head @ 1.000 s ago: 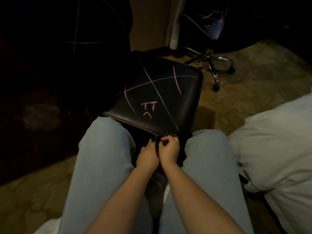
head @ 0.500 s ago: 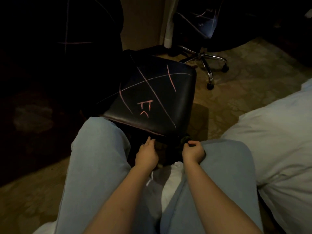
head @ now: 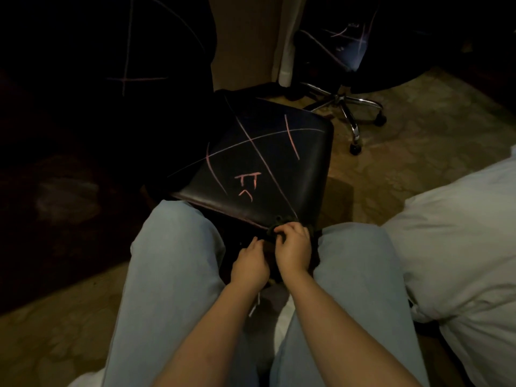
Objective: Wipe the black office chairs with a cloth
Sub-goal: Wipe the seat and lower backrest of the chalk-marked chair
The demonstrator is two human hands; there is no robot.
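A black office chair seat (head: pixel 268 152) stands in front of my knees, marked with pink chalk lines and a small drawn face. Its dark backrest (head: pixel 125 65) rises at the upper left with more pink lines. My right hand (head: pixel 293 247) grips a dark cloth (head: pixel 275 223) at the seat's near edge. My left hand (head: pixel 250 263) lies just beside it between my knees, fingers loosely curled towards the cloth; whether it holds the cloth is hidden in the dark.
A second black office chair (head: pixel 343 43) with a chrome wheeled base (head: pixel 349 107) stands at the back right, also chalk-marked. A white pillow or duvet (head: pixel 452 241) lies at the right. Patterned carpet (head: pixel 418 129) covers the floor. My light-blue trouser legs (head: pixel 173 275) flank the hands.
My right hand moved from my right knee back left to the seat's near edge with the cloth. My hands are close together again.
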